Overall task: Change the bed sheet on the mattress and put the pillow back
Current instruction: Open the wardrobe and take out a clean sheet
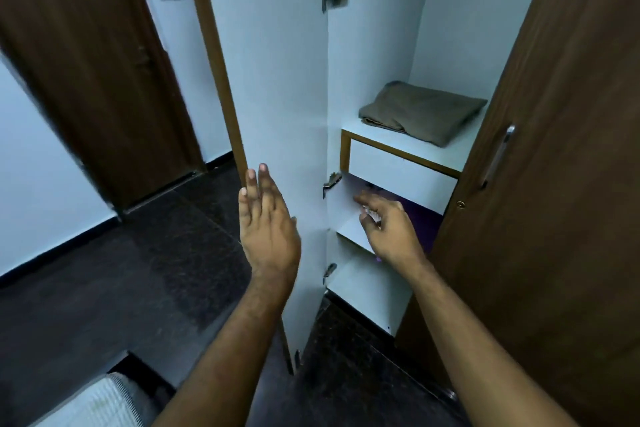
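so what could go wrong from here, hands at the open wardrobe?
1. The right hand reaches into the dim shelf under the drawer; what it is after is blurred, so it may grab the wrong cloth. The folded brown cloth lies higher up, on top of the drawer unit.
2. The left hand hangs open beside the wardrobe door, not gripping it; the door could swing onto the reaching arm.

An open wardrobe door point(277, 80) stands beside a white drawer point(398, 173).
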Tool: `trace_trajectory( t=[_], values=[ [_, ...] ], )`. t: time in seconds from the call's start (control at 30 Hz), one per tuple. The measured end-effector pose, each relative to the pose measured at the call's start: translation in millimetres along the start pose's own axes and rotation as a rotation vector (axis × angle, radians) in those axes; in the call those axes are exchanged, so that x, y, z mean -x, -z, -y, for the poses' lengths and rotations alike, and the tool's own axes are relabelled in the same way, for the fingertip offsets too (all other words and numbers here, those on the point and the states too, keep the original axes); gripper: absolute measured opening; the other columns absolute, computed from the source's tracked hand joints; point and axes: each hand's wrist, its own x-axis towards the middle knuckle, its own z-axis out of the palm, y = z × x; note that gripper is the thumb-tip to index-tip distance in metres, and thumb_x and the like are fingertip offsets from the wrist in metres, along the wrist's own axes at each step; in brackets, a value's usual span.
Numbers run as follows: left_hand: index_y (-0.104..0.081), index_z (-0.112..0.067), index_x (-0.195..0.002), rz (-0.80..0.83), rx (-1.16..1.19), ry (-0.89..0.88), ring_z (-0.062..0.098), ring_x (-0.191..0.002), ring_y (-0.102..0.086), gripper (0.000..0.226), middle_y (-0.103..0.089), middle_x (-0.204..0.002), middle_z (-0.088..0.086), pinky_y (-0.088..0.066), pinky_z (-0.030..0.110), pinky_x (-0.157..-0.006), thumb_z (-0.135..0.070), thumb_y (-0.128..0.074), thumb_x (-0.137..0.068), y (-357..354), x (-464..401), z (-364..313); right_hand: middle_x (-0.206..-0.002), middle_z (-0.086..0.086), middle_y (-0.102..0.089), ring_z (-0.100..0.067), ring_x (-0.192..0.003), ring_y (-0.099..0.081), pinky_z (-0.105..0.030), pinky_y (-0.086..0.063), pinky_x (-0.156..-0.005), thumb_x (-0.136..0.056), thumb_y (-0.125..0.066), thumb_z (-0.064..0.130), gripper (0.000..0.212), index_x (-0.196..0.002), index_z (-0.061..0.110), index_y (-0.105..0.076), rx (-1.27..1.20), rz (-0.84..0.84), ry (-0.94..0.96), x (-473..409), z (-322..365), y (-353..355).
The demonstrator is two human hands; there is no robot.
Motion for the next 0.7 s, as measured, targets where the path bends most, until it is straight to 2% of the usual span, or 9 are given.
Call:
trace_trajectory(
  t=[0.03, 0.1, 0.17, 0.23, 0.4, 0.53, 0.7],
  values=[
    [0.001, 0.006, -0.158, 0.036, 0.042, 0.062, 0.032, -0.155, 0.017, 0.094, 0.011, -0.168, 0.021, 0.012, 0.044, -0.125, -0.050, -0.047, -0.100, 5.7, -2.7, -8.3, -0.139, 0.007, -0.060, -0.016, -0.133, -0.051, -0.047, -0.047, -0.108, -0.097, -0.056, 0.023, 0.038, -0.132, 0.035, -0.063, -0.033, 0.002, -0.009, -1.0, -0.4, 1.3],
    [0.002, 0.009, -0.157, 0.114, 0.141, 0.133, 0.038, -0.156, 0.003, 0.104, -0.001, -0.165, 0.031, 0.001, 0.046, -0.127, -0.063, -0.044, -0.098, 18.2, -12.3, -23.7, -0.139, 0.006, -0.059, -0.017, -0.132, -0.051, -0.046, -0.046, -0.110, -0.098, -0.057, 0.020, 0.036, -0.130, 0.037, -0.064, -0.075, -0.014, -0.024, -4.8, -2.5, 4.8],
    [0.004, 0.004, -0.158, 0.132, 0.252, 0.113, 0.042, -0.155, -0.007, 0.100, -0.009, -0.162, 0.035, -0.007, 0.047, -0.127, -0.060, -0.045, -0.099, 26.0, -24.6, -34.6, -0.136, 0.009, -0.060, -0.017, -0.130, -0.052, -0.046, -0.048, -0.108, -0.099, -0.057, 0.018, 0.035, -0.128, 0.035, -0.065, -0.090, -0.043, -0.016, -10.2, -4.3, 8.7],
    [-0.003, -0.001, -0.160, 0.085, 0.314, 0.024, 0.039, -0.155, -0.010, 0.091, -0.013, -0.165, 0.029, -0.010, 0.047, -0.127, -0.055, -0.047, -0.101, 29.9, -34.4, -45.1, -0.133, 0.011, -0.062, -0.015, -0.127, -0.053, -0.046, -0.049, -0.106, -0.099, -0.056, 0.018, 0.035, -0.127, 0.034, -0.066, -0.096, -0.066, -0.012, -21.3, -8.8, 14.0],
    [-0.021, -0.005, -0.159, 0.044, 0.405, -0.133, 0.036, -0.155, -0.014, 0.079, -0.019, -0.165, 0.022, -0.012, 0.045, -0.126, -0.047, -0.054, -0.100, 10.3, -60.7, -81.8, -0.136, 0.016, -0.061, -0.014, -0.127, -0.055, -0.046, -0.052, -0.104, -0.099, -0.056, 0.019, 0.035, -0.128, 0.034, -0.064, -0.105, -0.099, -0.046, -57.8, -27.6, 22.9],
    [-0.022, -0.007, -0.159, 0.079, 0.500, -0.183, 0.033, -0.156, -0.012, 0.077, -0.017, -0.167, 0.019, -0.013, 0.042, -0.125, -0.045, -0.056, -0.101, -23.5, -97.5, -113.2, -0.137, 0.009, -0.061, -0.014, -0.128, -0.050, -0.042, -0.051, -0.104, -0.099, -0.055, 0.010, 0.036, -0.129, 0.027, -0.066, -0.079, -0.154, -0.059, -95.3, -42.1, 34.8],
    [-0.026, -0.005, -0.157, 0.081, 0.570, -0.273, 0.035, -0.154, -0.017, 0.078, -0.024, -0.164, 0.021, -0.014, 0.042, -0.125, -0.038, -0.063, -0.098, -56.0, -162.4, -157.4, -0.134, 0.009, -0.064, -0.016, -0.125, -0.053, -0.044, -0.051, -0.103, -0.098, -0.058, 0.011, 0.033, -0.126, 0.025, -0.068, -0.035, -0.251, -0.099, -160.5, -67.6, 43.9]
  ],
)
